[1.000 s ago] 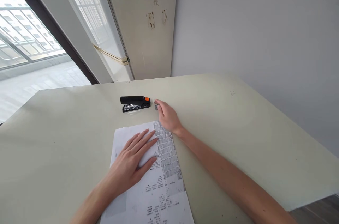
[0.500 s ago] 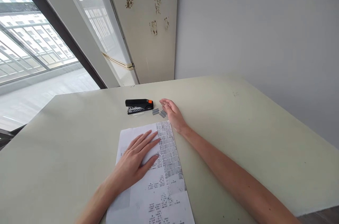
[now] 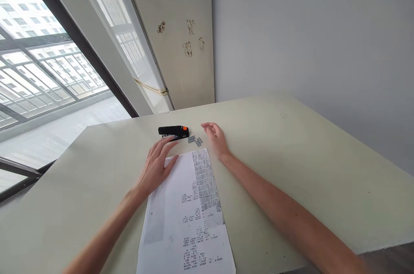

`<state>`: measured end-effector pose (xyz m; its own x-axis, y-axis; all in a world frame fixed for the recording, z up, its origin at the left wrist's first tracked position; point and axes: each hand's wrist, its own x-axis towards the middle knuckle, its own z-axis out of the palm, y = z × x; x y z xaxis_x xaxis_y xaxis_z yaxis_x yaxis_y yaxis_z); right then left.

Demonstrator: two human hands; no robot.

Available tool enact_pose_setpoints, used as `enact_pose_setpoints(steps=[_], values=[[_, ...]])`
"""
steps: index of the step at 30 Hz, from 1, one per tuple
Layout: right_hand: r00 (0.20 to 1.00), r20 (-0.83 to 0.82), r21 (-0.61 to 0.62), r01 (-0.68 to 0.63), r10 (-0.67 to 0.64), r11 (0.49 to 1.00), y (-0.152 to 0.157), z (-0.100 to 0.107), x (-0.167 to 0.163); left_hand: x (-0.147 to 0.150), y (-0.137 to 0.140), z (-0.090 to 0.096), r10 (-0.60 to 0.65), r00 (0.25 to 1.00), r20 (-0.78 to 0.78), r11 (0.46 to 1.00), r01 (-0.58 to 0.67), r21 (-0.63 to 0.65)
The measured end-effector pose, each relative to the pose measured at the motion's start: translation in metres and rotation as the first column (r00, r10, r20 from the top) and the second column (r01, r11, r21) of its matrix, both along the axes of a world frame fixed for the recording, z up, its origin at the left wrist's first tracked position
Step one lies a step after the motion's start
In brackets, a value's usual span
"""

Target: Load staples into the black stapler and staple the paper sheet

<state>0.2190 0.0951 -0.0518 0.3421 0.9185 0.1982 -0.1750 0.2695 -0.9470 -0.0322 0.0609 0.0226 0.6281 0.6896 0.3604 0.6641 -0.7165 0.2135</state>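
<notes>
While both hands are over the pale green table, neither has hold of anything: the left hand is flat-ish with fingers spread and extended toward the far side, its fingertips just short of the stapler, palm over the far-left corner of the printed sheet. Can't tell whether the fingertips touch the stapler or hang just near of it; they overlap its near edge in this view. Stapler is black with an orange end on its right, lying on its side-on long axis left to right, on the table, far of the sheet and apart from it. Right hand is open and loosely curled, palm facing left, resting edge-down on the table just right of the staple strips, holding nothing. The staple strips are a few short grey pieces lying loose on the table between stapler and right hand, just near-right of the stapler's orange end, just far of the sheet's far-right corner. Sheet lies flat, long axis running near to far, dense print in a column along its right side. Window at far left, grey wall at far right.
</notes>
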Motion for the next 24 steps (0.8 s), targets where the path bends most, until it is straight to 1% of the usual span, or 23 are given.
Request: enact_pose_setpoints(steps=[2, 4, 6, 8, 11, 13, 16, 20, 24], values=[[0.999, 0.030, 0.013, 0.034, -0.034, 0.999, -0.004, 0.002, 0.020, -0.001, 0.026, 0.002, 0.073, 0.997, 0.022, 0.992, -0.075, 0.097], [0.997, 0.052, 0.009, 0.054, -0.054, 0.999, -0.011, 0.002, 0.048, -0.001, 0.051, 0.005, 0.121, 0.993, 0.010, 0.984, -0.121, 0.134], [0.997, 0.060, -0.009, 0.048, -0.047, 0.999, -0.023, 0.002, 0.078, -0.001, 0.073, 0.009, 0.142, 0.988, -0.053, 0.987, -0.138, 0.077], [0.997, 0.072, -0.032, 0.010, -0.008, 0.999, -0.039, 0.001, 0.102, -0.001, 0.092, 0.015, 0.147, 0.984, -0.101, 0.989, -0.147, 0.010], [0.992, 0.106, -0.064, -0.063, 0.069, 0.996, -0.063, 0.001, 0.122, -0.002, 0.112, 0.023, 0.162, 0.977, -0.138, 0.981, -0.174, -0.082], [0.986, 0.126, -0.079, -0.096, 0.106, 0.992, -0.073, 0.002, 0.125, -0.002, 0.119, 0.027, 0.181, 0.973, -0.146, 0.969, -0.201, -0.141], [0.981, 0.145, -0.090, -0.118, 0.130, 0.989, -0.079, 0.004, 0.122, -0.002, 0.121, 0.028, 0.227, 0.965, -0.133, 0.948, -0.250, -0.195], [0.978, 0.158, -0.104, -0.122, 0.137, 0.987, -0.078, 0.006, 0.119, -0.001, 0.115, 0.029, 0.334, 0.940, -0.075, 0.919, -0.342, -0.198], [0.979, 0.157, -0.107, -0.112, 0.128, 0.988, -0.077, 0.008, 0.118, 0.000, 0.106, 0.038, 0.443, 0.895, 0.047, 0.884, -0.427, -0.193]])
